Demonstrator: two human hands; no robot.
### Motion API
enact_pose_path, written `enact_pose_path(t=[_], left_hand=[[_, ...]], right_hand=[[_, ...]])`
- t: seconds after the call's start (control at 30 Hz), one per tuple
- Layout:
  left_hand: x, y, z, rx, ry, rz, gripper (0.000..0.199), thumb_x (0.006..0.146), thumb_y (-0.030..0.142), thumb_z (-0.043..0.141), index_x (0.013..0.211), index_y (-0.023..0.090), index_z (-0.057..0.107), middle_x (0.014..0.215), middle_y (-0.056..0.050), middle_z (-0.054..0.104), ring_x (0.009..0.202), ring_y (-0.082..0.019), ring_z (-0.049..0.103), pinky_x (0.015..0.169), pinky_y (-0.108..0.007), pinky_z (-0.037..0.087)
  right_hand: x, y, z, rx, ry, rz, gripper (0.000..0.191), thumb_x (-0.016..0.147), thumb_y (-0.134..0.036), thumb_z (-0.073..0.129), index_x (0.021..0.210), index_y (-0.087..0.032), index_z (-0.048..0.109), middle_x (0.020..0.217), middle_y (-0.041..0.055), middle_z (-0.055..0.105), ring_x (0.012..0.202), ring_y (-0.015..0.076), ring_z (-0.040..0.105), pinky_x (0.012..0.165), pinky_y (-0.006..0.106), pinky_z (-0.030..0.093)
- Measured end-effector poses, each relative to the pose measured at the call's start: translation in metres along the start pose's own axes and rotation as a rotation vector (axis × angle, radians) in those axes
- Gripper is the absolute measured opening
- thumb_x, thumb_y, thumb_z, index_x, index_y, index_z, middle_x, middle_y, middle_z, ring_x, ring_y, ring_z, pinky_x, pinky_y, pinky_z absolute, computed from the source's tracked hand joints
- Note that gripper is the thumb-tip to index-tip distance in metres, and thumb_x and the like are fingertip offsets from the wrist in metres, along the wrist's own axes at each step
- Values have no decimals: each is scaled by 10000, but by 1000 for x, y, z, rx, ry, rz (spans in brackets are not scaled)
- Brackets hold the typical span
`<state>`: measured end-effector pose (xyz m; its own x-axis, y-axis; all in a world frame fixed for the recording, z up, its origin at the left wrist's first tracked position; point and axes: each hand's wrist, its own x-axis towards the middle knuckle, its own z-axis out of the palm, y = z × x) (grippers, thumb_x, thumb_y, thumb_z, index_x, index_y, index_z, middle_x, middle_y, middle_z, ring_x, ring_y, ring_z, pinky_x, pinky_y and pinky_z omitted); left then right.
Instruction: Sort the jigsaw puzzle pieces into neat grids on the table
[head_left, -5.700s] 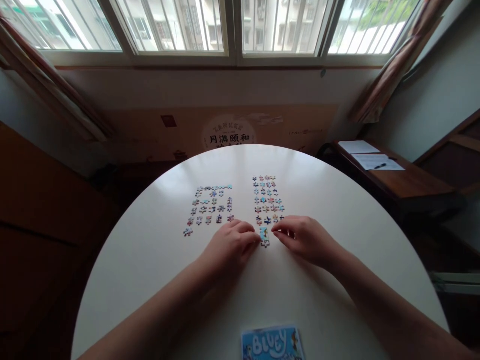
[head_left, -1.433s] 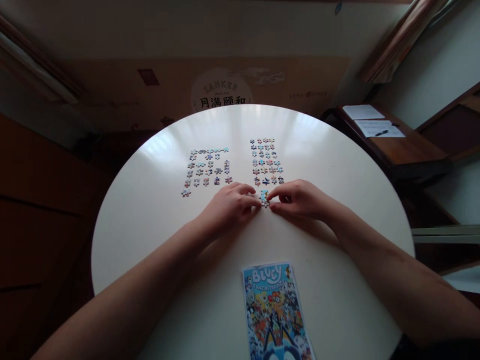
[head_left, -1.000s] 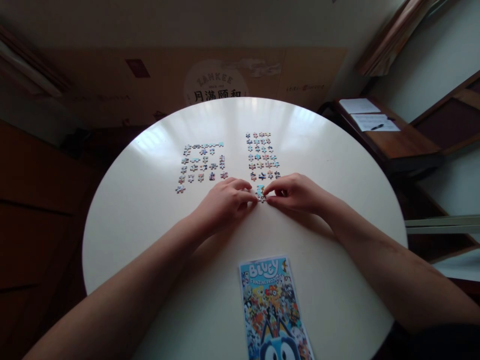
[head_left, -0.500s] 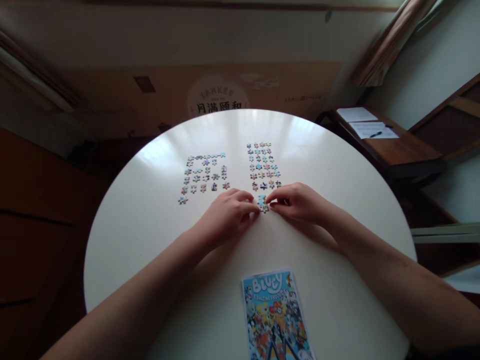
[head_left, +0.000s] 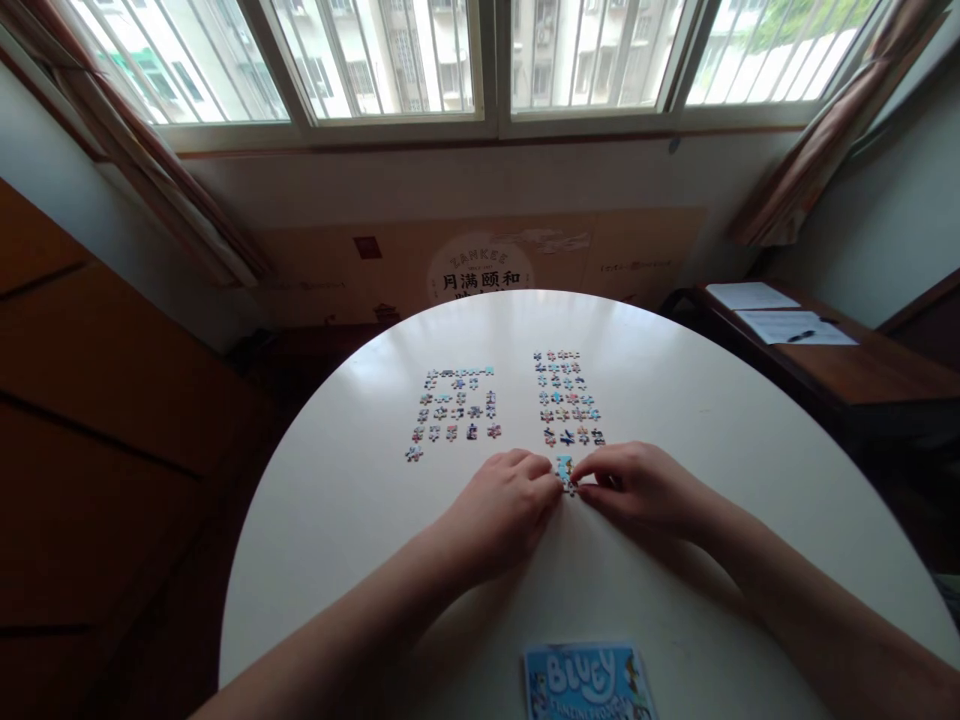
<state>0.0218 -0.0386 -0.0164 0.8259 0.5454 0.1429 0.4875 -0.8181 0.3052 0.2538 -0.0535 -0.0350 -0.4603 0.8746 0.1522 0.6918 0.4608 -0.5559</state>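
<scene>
A small cluster of jigsaw puzzle pieces [head_left: 565, 468] lies on the round white table [head_left: 337, 590], between my two hands. My left hand [head_left: 510, 505] has its fingers curled together, the tips at the cluster's left edge. From the other side my right hand [head_left: 641, 485] pinches the cluster's right edge with thumb and forefinger. Fingertips cover part of these pieces. Farther back, loose pieces stand in rows, one group [head_left: 458, 412] to the left and another [head_left: 568, 400] straight beyond my hands.
A Bluey picture sheet [head_left: 585, 680] lies near me, cut off by the view's lower edge. Papers [head_left: 795, 327] and a pen rest on a wooden side table [head_left: 900, 370] at the right. Beyond the round table are a printed cardboard panel [head_left: 300, 260] and a barred window.
The view has tipped up, bringing in the window and cutting off more of the picture sheet. My left fingers have closed in slightly on the cluster; both hands stay beside it.
</scene>
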Motion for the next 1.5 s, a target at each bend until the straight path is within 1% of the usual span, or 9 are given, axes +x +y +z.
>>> enact_pose_path(t=[0.13,0.33,0.47,0.87,1.07,1.33,1.5], left_hand=[[-1,0,-1,11,-6,5,121,929,201,507,965,189,622,1030,-58,654,1018,-213,572,924,-390,473],[-2,0,-2,22,-10,-1,126,930,205,502,960,192,623,1025,-52,652,1005,-205,578,928,-378,469],[-1,1,-3,19,-7,1,129,929,203,499,957,189,624,1015,-57,653,1005,-207,578,922,-377,470],[-3,-1,0,3,15,-1,120,924,203,505,957,194,620,990,-49,651,983,-203,578,910,-384,470],[-4,-1,-1,11,9,2,113,919,205,515,956,197,621,982,-51,646,964,-200,580,893,-376,476],[-4,-1,-1,13,12,10,119,926,207,501,947,189,617,988,-53,649,952,-198,581,895,-368,470],[-5,0,-1,21,12,1,109,917,214,511,947,190,613,992,-53,646,951,-198,577,894,-366,467]], right_hand=[[0,1,1,6,-11,-1,163,838,-256,626,944,-269,749,728,-9,695,616,116,596,602,229,426],[0,0,1,-6,-52,46,169,843,-262,620,954,-272,747,734,-11,696,633,117,605,620,228,428],[0,-1,0,-3,-66,52,176,848,-260,612,964,-279,744,751,-11,703,644,121,611,628,230,432],[0,-4,0,7,-60,47,182,844,-235,598,954,-276,738,778,-14,711,663,119,620,632,229,437],[0,-4,2,9,-41,37,188,850,-224,583,949,-271,736,826,-5,729,715,129,646,656,228,449],[-1,-2,3,19,-54,46,191,872,-244,559,948,-272,732,882,4,745,770,147,671,697,240,475],[-1,-3,2,6,-56,54,187,871,-249,561,944,-273,732,875,4,746,761,148,672,683,238,476]])
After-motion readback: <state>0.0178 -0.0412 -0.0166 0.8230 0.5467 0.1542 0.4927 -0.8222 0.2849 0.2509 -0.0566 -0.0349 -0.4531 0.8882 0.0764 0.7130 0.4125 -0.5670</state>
